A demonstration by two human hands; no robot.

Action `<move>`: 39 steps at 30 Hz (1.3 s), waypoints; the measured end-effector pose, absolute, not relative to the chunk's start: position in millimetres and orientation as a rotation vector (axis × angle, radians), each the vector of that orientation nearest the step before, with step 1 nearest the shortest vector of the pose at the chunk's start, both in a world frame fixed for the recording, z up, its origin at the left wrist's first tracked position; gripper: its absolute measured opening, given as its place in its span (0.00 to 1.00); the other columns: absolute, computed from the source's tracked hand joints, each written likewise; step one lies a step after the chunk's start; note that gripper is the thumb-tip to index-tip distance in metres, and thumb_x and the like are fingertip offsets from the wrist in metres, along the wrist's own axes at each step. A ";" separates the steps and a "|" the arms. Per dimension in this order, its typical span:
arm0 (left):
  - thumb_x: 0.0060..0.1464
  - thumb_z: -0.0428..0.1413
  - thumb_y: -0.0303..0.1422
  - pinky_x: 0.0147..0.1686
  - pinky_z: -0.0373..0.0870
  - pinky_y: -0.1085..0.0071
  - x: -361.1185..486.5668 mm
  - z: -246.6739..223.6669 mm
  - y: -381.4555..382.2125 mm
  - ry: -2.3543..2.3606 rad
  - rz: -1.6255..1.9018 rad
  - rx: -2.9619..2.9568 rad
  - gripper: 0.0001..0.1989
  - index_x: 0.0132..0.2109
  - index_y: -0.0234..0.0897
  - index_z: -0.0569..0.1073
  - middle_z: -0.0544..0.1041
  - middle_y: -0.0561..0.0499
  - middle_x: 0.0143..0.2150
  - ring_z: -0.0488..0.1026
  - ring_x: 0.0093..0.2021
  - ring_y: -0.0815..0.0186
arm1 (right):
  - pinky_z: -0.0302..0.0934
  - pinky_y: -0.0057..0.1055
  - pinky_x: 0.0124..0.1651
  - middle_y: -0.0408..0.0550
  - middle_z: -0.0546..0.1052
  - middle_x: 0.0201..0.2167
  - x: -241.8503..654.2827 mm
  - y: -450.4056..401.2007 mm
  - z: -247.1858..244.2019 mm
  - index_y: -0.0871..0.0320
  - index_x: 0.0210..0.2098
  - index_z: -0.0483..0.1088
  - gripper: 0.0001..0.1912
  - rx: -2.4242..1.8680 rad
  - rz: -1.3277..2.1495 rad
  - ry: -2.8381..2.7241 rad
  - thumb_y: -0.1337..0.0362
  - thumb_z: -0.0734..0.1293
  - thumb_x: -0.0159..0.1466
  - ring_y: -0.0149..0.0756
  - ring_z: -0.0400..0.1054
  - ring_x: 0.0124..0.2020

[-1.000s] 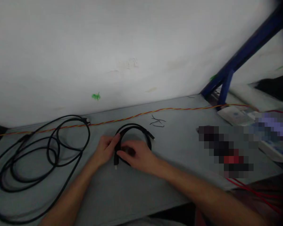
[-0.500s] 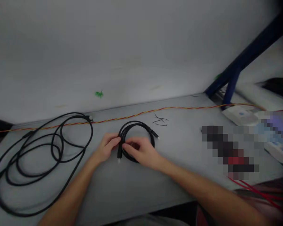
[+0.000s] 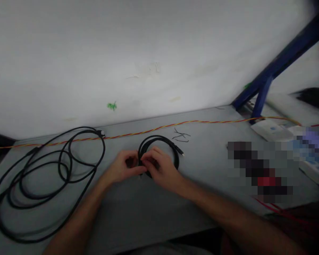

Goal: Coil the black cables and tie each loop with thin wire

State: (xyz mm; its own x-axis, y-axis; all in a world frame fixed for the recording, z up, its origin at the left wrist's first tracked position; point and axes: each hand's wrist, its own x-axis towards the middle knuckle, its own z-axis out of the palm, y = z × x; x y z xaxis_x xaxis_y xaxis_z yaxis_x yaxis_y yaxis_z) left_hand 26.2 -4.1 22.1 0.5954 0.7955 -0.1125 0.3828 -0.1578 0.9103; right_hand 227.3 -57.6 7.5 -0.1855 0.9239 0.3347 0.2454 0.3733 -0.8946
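Note:
A small coil of black cable (image 3: 176, 161) lies on the grey table, with one plug end pointing right. My left hand (image 3: 126, 165) is at the coil's left side, thumb and fingers curled together at the cable. My right hand (image 3: 161, 166) reaches over the coil's middle, its thumb and index finger pinched close to my left fingertips. What sits between the fingertips is too small to make out. The other plug end is mostly hidden beneath my left hand.
A larger, loose black cable (image 3: 89, 184) spreads over the left side. Behind the coil, thin black ties (image 3: 181, 135) lie near a red and yellow twisted wire (image 3: 202, 121). Blurred dark items and white devices (image 3: 272, 129) are at right, by a blue metal frame (image 3: 262, 95).
The coil has shifted slightly right. My left thumb has stretched across toward my right fingertips, and my right fingers have drawn closer together, so the two hands now meet over the coil's left side.

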 end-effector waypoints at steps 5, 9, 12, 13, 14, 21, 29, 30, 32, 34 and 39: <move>0.52 0.66 0.41 0.28 0.57 0.73 34.0 28.0 -6.8 1.025 0.436 1.820 0.15 0.31 0.35 0.72 0.66 0.57 0.26 0.61 0.28 0.70 | 0.64 0.35 0.42 0.47 0.73 0.36 227.3 -55.0 3.3 0.54 0.40 0.67 0.04 -1.033 1.039 -1.574 0.68 0.62 0.68 0.38 0.68 0.38; 0.54 0.61 0.36 0.29 0.60 0.73 39.8 31.9 -9.8 1.050 0.451 1.837 0.08 0.36 0.35 0.76 0.69 0.56 0.28 0.63 0.29 0.68 | 0.64 0.33 0.41 0.45 0.72 0.36 228.4 -53.4 1.2 0.54 0.41 0.65 0.03 -1.007 1.148 -1.481 0.62 0.61 0.70 0.37 0.66 0.37; 0.55 0.60 0.37 0.32 0.65 0.72 41.9 34.1 -11.7 1.027 0.469 1.822 0.10 0.41 0.35 0.78 0.74 0.53 0.32 0.68 0.33 0.66 | 0.63 0.33 0.41 0.45 0.71 0.36 230.2 -50.9 1.3 0.54 0.40 0.64 0.06 -0.966 1.222 -1.435 0.58 0.62 0.70 0.36 0.66 0.36; 0.56 0.60 0.38 0.33 0.66 0.72 42.2 34.6 -12.1 1.018 0.475 1.809 0.11 0.42 0.35 0.79 0.76 0.52 0.33 0.69 0.33 0.65 | 0.63 0.33 0.41 0.45 0.70 0.35 231.0 -49.7 1.3 0.54 0.40 0.65 0.07 -0.948 1.245 -1.421 0.57 0.63 0.70 0.36 0.66 0.36; 0.57 0.60 0.39 0.33 0.67 0.72 42.4 35.0 -12.5 1.012 0.482 1.794 0.12 0.43 0.35 0.79 0.77 0.51 0.34 0.70 0.34 0.64 | 0.63 0.33 0.41 0.45 0.70 0.35 231.8 -48.3 1.1 0.54 0.39 0.65 0.08 -0.932 1.266 -1.409 0.57 0.64 0.70 0.36 0.66 0.36; 0.55 0.62 0.37 0.33 0.67 0.70 49.7 29.8 -15.4 1.091 0.561 1.755 0.11 0.41 0.35 0.81 0.79 0.50 0.34 0.73 0.34 0.62 | 0.64 0.32 0.40 0.44 0.70 0.33 232.2 -42.6 -2.6 0.54 0.38 0.66 0.12 -0.942 1.331 -1.365 0.52 0.66 0.68 0.36 0.66 0.35; 0.49 0.57 0.32 0.30 0.63 0.70 57.5 21.1 -18.1 1.377 0.698 1.760 0.11 0.39 0.35 0.80 0.78 0.52 0.30 0.71 0.29 0.64 | 0.60 0.31 0.31 0.42 0.67 0.28 228.1 -50.0 1.9 0.52 0.37 0.61 0.15 -1.043 1.200 -1.308 0.48 0.61 0.71 0.34 0.61 0.28; 0.49 0.56 0.32 0.29 0.63 0.70 55.8 21.0 -15.9 1.409 0.737 1.712 0.12 0.40 0.34 0.79 0.77 0.53 0.28 0.70 0.28 0.65 | 0.59 0.31 0.29 0.40 0.66 0.26 231.3 -49.6 5.0 0.52 0.38 0.60 0.16 -1.036 1.200 -1.261 0.47 0.62 0.71 0.34 0.60 0.26; 0.47 0.56 0.32 0.28 0.62 0.71 51.7 20.9 -11.2 1.438 0.792 1.631 0.14 0.42 0.34 0.79 0.75 0.54 0.27 0.69 0.27 0.65 | 0.58 0.30 0.27 0.38 0.65 0.23 241.3 -46.7 12.5 0.51 0.38 0.60 0.16 -1.001 1.182 -1.188 0.46 0.64 0.70 0.33 0.60 0.23; 0.46 0.55 0.32 0.28 0.62 0.71 48.1 20.0 -7.8 1.427 0.820 1.601 0.16 0.43 0.34 0.79 0.74 0.54 0.27 0.68 0.27 0.65 | 0.58 0.30 0.27 0.37 0.66 0.23 255.1 -40.0 18.7 0.51 0.40 0.62 0.15 -1.000 1.102 -1.149 0.48 0.66 0.69 0.33 0.61 0.22; 0.48 0.56 0.34 0.28 0.61 0.71 47.1 13.4 -6.9 1.449 0.862 1.636 0.14 0.42 0.36 0.78 0.71 0.56 0.25 0.66 0.25 0.66 | 0.63 0.33 0.34 0.47 0.76 0.34 297.2 -9.0 10.9 0.55 0.40 0.70 0.13 -1.348 0.631 -1.119 0.52 0.67 0.66 0.37 0.68 0.31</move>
